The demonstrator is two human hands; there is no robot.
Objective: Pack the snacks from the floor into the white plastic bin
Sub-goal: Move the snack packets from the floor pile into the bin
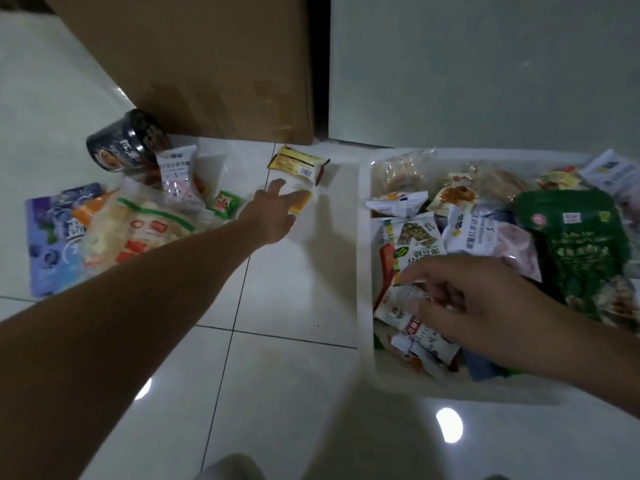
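The white plastic bin (pixel 365 258) stands on the floor at the right, filled with several snack packets, among them a large green bag (pixel 581 244). My right hand (pixel 485 299) hovers over the bin's near left part with fingers loosely spread, holding nothing. My left hand (pixel 273 213) stretches across the floor with straight fingers, its tips touching a small yellow-orange packet (pixel 302 201). Just beyond lies a yellow-brown packet (pixel 298 165). Further left lie a small green candy (pixel 225 201), a white packet (pixel 178 174), a clear bag (pixel 138 230), a purple bag (pixel 52 237) and a black cup (pixel 128 147).
A big cardboard box (pixel 207 64) stands behind the floor snacks. A white wall or cabinet front (pixel 485 71) rises behind the bin. Pale glossy tiles (pixel 277 375) stretch between the snack pile and the bin.
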